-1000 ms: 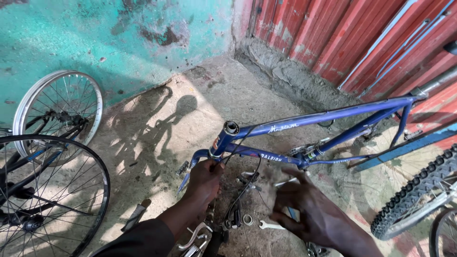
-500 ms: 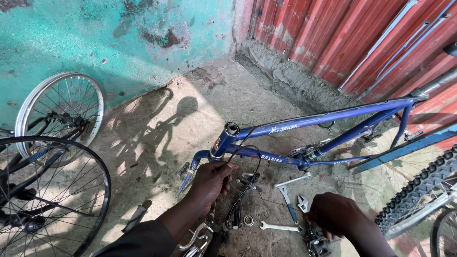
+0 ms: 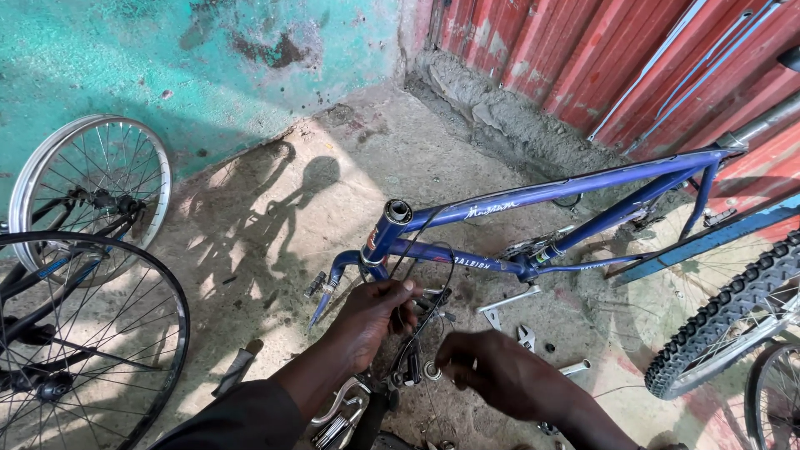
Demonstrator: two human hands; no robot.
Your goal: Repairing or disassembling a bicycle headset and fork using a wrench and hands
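Your left hand [image 3: 372, 315] is curled around a black cable [image 3: 444, 279] just below the blue frame [image 3: 533, 193]. Your right hand [image 3: 498, 375] pinches a small metal ring [image 3: 432, 370] beside it. Wrenches [image 3: 527, 337] lie on the concrete; wheels [image 3: 92, 179] stand to the left.

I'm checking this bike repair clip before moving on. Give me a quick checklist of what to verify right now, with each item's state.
1. Left hand grips the black cable below the head tube: ok.
2. Right hand pinches a small metal ring at its fingertips: ok.
3. Blue bike frame rests steady on the ground: cannot tell; its rear end is out of view.
4. Spanners lie on the concrete within reach of the right hand: ok.
5. Ring lined up with the cable end: cannot tell; the fingers hide it.
6. Loose wheel clear of the hands: ok.
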